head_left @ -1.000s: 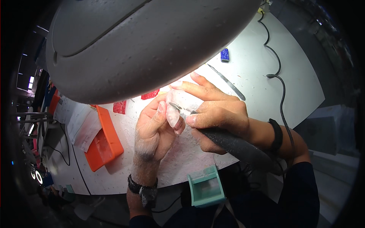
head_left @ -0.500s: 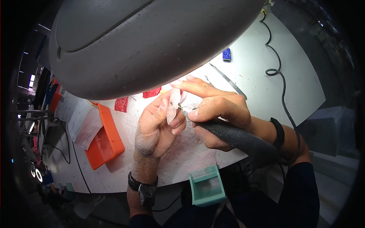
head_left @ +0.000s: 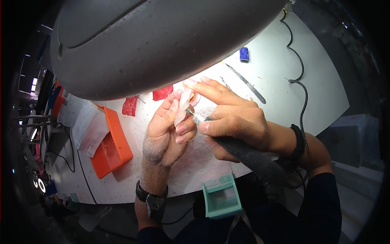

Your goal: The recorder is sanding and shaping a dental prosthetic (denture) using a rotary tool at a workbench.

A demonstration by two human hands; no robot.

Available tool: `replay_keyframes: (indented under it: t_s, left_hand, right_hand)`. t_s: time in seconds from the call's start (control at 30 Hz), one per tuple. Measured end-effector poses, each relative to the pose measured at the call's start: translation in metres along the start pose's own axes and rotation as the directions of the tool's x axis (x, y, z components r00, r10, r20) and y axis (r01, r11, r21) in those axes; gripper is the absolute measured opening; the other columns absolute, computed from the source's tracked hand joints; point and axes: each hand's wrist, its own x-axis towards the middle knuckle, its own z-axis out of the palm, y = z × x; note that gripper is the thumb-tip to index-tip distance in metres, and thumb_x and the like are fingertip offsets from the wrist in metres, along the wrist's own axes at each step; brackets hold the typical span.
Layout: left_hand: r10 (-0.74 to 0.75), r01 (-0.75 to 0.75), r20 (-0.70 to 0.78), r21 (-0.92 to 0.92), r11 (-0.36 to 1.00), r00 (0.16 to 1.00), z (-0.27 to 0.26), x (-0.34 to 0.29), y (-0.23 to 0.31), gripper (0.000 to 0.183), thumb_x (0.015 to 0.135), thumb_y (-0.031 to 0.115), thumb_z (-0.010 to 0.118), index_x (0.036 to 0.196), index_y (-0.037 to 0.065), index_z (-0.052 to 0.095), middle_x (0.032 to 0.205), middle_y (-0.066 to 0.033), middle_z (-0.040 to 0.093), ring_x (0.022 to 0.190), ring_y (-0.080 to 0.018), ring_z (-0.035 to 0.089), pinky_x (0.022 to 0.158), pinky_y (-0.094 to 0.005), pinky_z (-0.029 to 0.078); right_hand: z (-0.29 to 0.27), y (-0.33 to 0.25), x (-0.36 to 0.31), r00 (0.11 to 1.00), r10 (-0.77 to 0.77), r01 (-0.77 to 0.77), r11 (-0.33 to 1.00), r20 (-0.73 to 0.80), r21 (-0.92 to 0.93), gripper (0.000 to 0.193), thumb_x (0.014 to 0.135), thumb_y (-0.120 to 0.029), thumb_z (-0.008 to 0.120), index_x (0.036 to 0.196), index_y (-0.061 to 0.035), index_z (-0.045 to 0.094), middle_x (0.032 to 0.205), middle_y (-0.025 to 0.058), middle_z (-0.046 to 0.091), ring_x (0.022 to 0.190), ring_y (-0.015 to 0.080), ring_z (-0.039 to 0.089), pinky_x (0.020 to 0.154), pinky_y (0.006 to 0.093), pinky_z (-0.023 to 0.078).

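Between its thumb and fingers my left hand [head_left: 160,132] pinches a thin, curved, translucent whitish piece [head_left: 181,114]. My right hand [head_left: 241,118] is wrapped round a black rotary handpiece [head_left: 248,152], its dusty nose angled up toward the left. From that nose a slim metal bit [head_left: 189,110] reaches the piece's right side; whether it touches cannot be made out. The right index finger stretches past the tool to the top of the piece. White powder coats both hands.
A large grey lamp head [head_left: 162,49] hangs low over the hands. Left are an orange bin [head_left: 118,142], papers [head_left: 90,132] and red pieces [head_left: 130,106]. A slim knife-like tool [head_left: 247,84], blue block [head_left: 244,55] and cable [head_left: 302,97] lie right. A green tray [head_left: 221,211] juts at the front edge.
The whitish piece has tilted and now shows more edge-on. The handpiece has shifted slightly left, and more of its metal bit shows. Both hands keep their holds.
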Motion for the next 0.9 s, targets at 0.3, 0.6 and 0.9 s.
replay_keyframes:
  t_s: [0.3, 0.6, 0.9]
  left_hand:
    - [0.115, -0.102, -0.067, 0.166, 0.981, 0.991, -0.001, 0.001, 0.0, 0.029, 0.103, 0.023, 0.041, 0.12, 0.002, 0.047, 0.103, -0.0142, 0.06, 0.067, -0.0096, 0.05, 0.051, -0.0185, 0.04]
    - [0.055, -0.059, 0.033, 0.163, 0.985, 0.998, 0.002, -0.004, -0.006, 0.035, 0.103, 0.027, 0.038, 0.12, -0.003, 0.046, 0.086, -0.0135, 0.061, 0.068, -0.02, 0.064, 0.05, -0.0226, 0.052]
    - [0.184, -0.182, 0.052, 0.548, 0.816, 0.982, 0.014, -0.004, -0.005, 0.024, 0.095, 0.009, 0.053, 0.111, -0.008, 0.048, 0.082, -0.0172, 0.064, 0.069, -0.0263, 0.069, 0.053, -0.0282, 0.058]
  right_hand:
    - [-0.009, -0.003, -0.004, 0.975, 0.083, -0.086, 0.996, -0.206, -0.004, 0.033, 0.086, -0.003, 0.064, 0.113, -0.0022, 0.046, 0.08, 0.0103, 0.062, 0.081, 0.0226, 0.067, 0.1, 0.0583, 0.041]
    - [-0.004, 0.002, 0.001, 0.907, 0.286, -0.25, 0.957, -0.31, 0.15, 0.045, 0.074, 0.01, 0.068, 0.113, 0.0005, 0.047, 0.09, 0.0123, 0.061, 0.082, 0.0158, 0.065, 0.074, 0.0275, 0.055]
    - [-0.009, -0.005, 0.001, 0.886, 0.405, -0.377, 0.912, -0.225, 0.16, 0.049, 0.08, 0.013, 0.062, 0.12, 0.0004, 0.038, 0.094, 0.0133, 0.057, 0.087, 0.017, 0.063, 0.079, 0.0319, 0.057]
